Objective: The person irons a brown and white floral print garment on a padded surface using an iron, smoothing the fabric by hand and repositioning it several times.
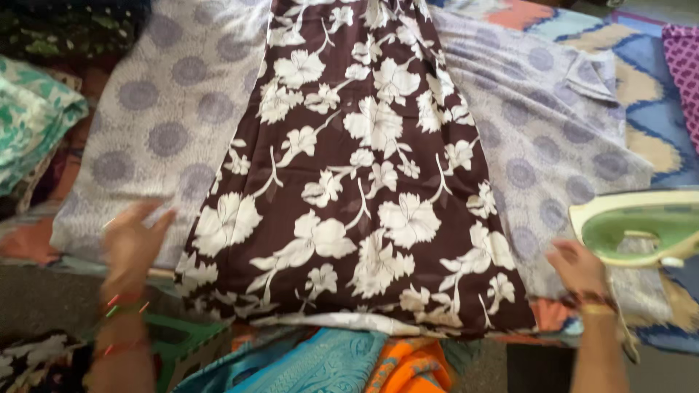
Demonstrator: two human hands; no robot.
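1. Orange and teal cloths (378, 364) lay nearest us.
2. Our left hand (135, 240) and right hand (579, 266), both spread wide and holding nothing, flanked the brown floral garment (364, 182) on the table (167, 131).
3. We judged smoothing underway; pressing would need the green iron (641, 229).

The floral cloth (364, 175) lies centred on the dotted sheet (167, 124). The iron (641, 227) rests at three o'clock, folded fabrics (33, 120) at nine, more cloth (328, 364) at six.

Matt brown floral cloth (357, 182), lilac dotted cotton sheet (167, 109), glossy green plastic iron (641, 227)
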